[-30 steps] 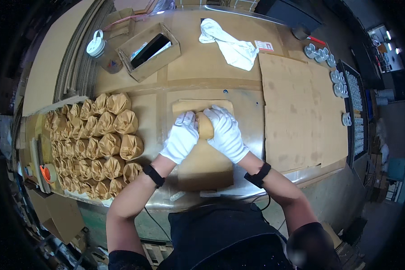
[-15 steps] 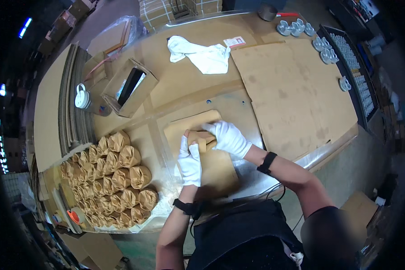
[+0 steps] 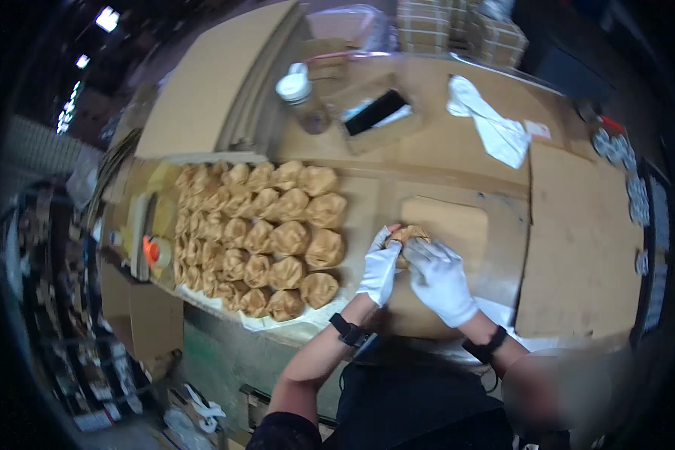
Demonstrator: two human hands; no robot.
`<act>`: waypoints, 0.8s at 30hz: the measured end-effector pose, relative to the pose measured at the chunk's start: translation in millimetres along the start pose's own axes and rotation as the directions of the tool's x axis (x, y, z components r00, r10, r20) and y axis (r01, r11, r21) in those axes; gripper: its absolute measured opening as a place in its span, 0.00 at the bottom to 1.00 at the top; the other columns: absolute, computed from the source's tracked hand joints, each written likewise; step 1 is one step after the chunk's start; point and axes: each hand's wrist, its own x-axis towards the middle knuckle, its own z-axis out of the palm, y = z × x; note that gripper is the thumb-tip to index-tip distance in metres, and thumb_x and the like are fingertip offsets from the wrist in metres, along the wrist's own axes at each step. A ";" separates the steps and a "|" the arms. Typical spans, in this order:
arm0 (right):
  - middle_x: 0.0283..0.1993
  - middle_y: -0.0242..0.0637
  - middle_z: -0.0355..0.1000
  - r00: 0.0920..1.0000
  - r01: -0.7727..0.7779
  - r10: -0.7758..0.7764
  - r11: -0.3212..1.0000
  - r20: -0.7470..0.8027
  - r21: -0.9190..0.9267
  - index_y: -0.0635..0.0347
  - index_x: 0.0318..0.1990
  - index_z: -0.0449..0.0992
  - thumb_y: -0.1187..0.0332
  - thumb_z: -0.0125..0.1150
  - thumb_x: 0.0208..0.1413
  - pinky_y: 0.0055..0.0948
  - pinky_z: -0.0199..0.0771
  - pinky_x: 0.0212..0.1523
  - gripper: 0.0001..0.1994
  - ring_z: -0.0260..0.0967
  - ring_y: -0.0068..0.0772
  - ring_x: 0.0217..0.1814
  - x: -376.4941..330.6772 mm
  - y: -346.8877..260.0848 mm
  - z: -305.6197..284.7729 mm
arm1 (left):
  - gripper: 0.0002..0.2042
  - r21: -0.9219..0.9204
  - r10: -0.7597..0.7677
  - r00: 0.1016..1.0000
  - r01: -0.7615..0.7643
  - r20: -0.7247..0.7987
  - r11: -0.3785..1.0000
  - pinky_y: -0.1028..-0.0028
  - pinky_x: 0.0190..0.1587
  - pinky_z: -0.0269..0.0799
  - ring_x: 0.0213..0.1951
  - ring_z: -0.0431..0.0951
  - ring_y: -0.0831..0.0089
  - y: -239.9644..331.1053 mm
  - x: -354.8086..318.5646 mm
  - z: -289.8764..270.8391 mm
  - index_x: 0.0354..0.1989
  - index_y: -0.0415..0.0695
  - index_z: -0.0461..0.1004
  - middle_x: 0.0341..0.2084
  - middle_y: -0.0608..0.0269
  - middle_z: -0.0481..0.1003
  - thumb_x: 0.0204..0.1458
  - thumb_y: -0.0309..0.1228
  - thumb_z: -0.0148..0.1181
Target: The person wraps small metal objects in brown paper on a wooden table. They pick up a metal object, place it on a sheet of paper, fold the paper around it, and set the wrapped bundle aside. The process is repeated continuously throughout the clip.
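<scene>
Both my hands wear white gloves and meet over a brown paper-wrapped bundle (image 3: 410,234). My left hand (image 3: 380,268) grips its left side, with bare fingertips showing. My right hand (image 3: 440,279) presses its fingers on the paper from the right, closed against the bundle. What the paper encloses is hidden. Beneath and behind lie flat brown paper sheets (image 3: 454,225). Left of my hands, several finished-looking paper-wrapped bundles (image 3: 289,237) stand in close rows.
Stacked cardboard sheets (image 3: 202,82) rise at the back left, beside a white-lidded bottle (image 3: 300,97) and an open box (image 3: 386,139) holding a black object. A white cloth (image 3: 491,124) lies behind. Cardboard (image 3: 577,247) covers the right side, with metal parts (image 3: 613,146) beyond.
The view has swung left, bringing the wrapped rows nearer the middle. The paper around the bundle is now gathered and crumpled, and my right hand has come over its front.
</scene>
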 end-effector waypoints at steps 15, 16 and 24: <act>0.29 0.41 0.73 0.958 -0.285 0.282 0.939 -0.045 -0.192 0.49 0.50 0.80 0.70 0.59 0.52 0.42 0.76 0.38 0.16 0.72 0.45 0.31 -115.8 93.4 -26.7 | 0.10 0.748 0.721 0.578 -0.264 -0.383 0.609 0.65 0.46 0.68 0.43 0.72 0.64 99.2 121.4 -344.7 0.47 0.41 0.69 0.43 0.54 0.72 0.63 0.33 0.52; 0.30 0.43 0.76 0.937 -0.339 0.345 0.873 -0.047 -0.350 0.49 0.47 0.81 0.69 0.60 0.52 0.43 0.77 0.38 0.14 0.74 0.47 0.31 -113.6 94.2 -42.9 | 0.18 0.899 0.833 0.392 -0.032 -0.391 0.437 0.63 0.55 0.71 0.51 0.75 0.56 100.1 111.6 -324.2 0.57 0.35 0.72 0.51 0.43 0.75 0.63 0.34 0.51; 0.40 0.51 0.79 0.361 -0.831 0.779 0.518 -0.512 0.202 0.58 0.41 0.83 0.59 0.58 0.59 0.37 0.79 0.47 0.14 0.79 0.48 0.42 -230.2 260.7 -214.1 | 0.15 0.489 0.242 0.448 -0.860 0.861 -0.147 0.60 0.40 0.73 0.40 0.75 0.54 -7.8 -97.2 -2.9 0.38 0.46 0.71 0.45 0.56 0.73 0.42 0.35 0.66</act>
